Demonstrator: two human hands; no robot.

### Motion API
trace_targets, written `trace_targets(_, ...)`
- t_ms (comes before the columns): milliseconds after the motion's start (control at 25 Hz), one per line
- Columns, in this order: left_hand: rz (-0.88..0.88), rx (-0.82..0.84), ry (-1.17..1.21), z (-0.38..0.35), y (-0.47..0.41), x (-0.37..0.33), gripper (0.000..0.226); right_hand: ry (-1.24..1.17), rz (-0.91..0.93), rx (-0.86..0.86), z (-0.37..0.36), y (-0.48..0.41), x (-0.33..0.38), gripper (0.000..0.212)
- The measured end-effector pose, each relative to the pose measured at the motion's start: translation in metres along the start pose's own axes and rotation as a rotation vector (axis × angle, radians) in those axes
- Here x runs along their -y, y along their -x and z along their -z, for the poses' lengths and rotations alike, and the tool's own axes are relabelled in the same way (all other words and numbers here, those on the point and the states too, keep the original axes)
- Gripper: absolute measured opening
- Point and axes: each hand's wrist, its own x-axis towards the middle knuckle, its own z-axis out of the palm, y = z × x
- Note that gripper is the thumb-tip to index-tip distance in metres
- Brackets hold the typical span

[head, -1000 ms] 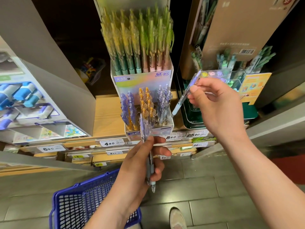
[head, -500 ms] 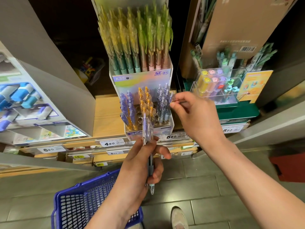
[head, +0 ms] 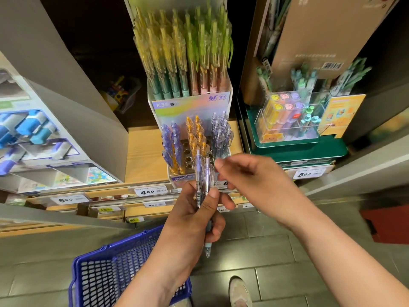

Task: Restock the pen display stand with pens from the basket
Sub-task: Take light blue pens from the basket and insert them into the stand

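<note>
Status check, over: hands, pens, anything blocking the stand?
Left hand grips clear pens. Right hand empty, fingers beside the pen tops. Pen display stand shows open holes, front middle. Nothing seen in the way.

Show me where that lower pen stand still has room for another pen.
Empty holes show at the front middle of the stand, between the purple pens and the orange pens. The clear pens on the right are packed tight.

"k35" on pen display stand (head: pixel 177 106), "490" tag (head: pixel 147 192) below it, "690" tag (head: pixel 66 199) lower left, "500" tag (head: pixel 305 174) right
</note>
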Motion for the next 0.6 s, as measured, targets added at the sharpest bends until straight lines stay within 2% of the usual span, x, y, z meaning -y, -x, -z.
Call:
trace_targets(80, 0.008, 0.005, 0.007, -0.001, 0.000, 0.000, 0.030, -0.152, -0.040, 0.167, -0.002, 0.007, 0.006, 0.024)
trace_targets(200, 0.023, -0.002, 0.071, -0.002, 0.001, 0.000, 0.036, -0.247, -0.068, 0.095, -0.005, 0.006, 0.008, 0.011)
trace_targets(320, 0.053, 0.016, 0.164, -0.001, 0.002, -0.001, 0.038, -0.392, -0.049, 0.063, 0.001, 0.002, 0.008, 0.017)
trace_targets(400, 0.081, 0.018, 0.194, 0.002, 0.002, -0.001, 0.038, -0.454, 0.006, -0.001, 0.014, -0.003, 0.011, 0.013)
trace_targets(600, 0.121, 0.019, 0.162, 0.014, 0.002, 0.000, 0.035, -0.518, 0.193, -0.302, 0.041, -0.015, 0.018, 0.005)
